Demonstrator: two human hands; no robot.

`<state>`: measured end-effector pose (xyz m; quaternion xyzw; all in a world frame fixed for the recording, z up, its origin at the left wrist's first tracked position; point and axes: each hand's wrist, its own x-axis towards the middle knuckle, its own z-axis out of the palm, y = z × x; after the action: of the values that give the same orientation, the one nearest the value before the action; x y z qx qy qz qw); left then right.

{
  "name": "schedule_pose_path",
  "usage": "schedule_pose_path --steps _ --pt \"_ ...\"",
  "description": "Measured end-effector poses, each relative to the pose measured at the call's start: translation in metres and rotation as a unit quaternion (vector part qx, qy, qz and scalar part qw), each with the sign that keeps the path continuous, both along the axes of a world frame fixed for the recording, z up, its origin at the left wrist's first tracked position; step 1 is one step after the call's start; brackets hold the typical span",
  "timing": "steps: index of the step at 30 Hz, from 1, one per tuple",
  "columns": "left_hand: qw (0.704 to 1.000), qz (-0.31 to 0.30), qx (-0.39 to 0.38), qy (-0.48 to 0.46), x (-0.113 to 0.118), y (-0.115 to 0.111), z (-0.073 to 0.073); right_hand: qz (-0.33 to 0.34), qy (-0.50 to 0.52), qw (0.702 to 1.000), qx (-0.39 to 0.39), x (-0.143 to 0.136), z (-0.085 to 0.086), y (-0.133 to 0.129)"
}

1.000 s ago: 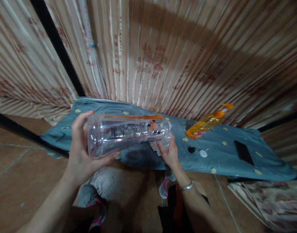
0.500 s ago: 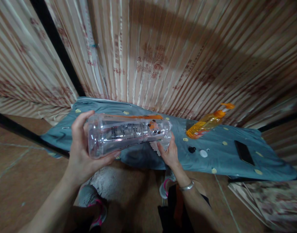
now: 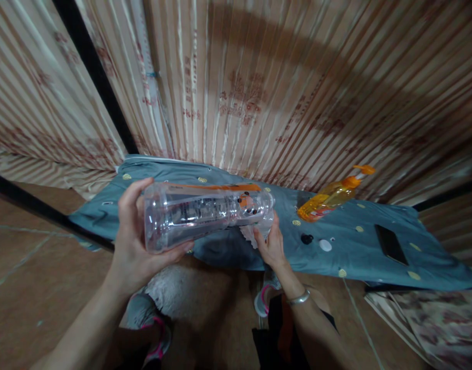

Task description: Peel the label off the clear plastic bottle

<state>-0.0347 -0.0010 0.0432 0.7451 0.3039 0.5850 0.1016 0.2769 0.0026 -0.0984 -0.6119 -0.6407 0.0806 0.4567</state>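
Observation:
A clear plastic bottle (image 3: 197,209) with an orange-and-black print lies sideways in the air above the blue cloth. Around its wide base at the left, my left hand (image 3: 138,236) is wrapped, thumb below and fingers above. At the narrower right end, my right hand (image 3: 271,242) has its fingers closed on a crumpled white tissue (image 3: 251,235) pressed against the bottle. Part of the tissue is hidden behind the bottle and fingers.
On the blue cloth (image 3: 351,257), to the right, stand a pump bottle of orange liquid (image 3: 328,199), a small black piece (image 3: 307,239), a white disc (image 3: 325,245) and a black phone (image 3: 391,243). Black poles (image 3: 97,77) and a striped curtain (image 3: 243,61) are around it.
The whole view has shifted slightly, so everything appears a little further right. Both hands keep their hold on the bottle and tissue.

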Motion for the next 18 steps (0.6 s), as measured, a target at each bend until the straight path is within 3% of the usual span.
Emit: schedule_pose_path --steps 18 --pt "1.0 -0.007 -0.019 -0.015 -0.0039 -0.0018 -0.0023 -0.029 0.0 1.0 0.004 -0.0056 0.0028 0.0013"
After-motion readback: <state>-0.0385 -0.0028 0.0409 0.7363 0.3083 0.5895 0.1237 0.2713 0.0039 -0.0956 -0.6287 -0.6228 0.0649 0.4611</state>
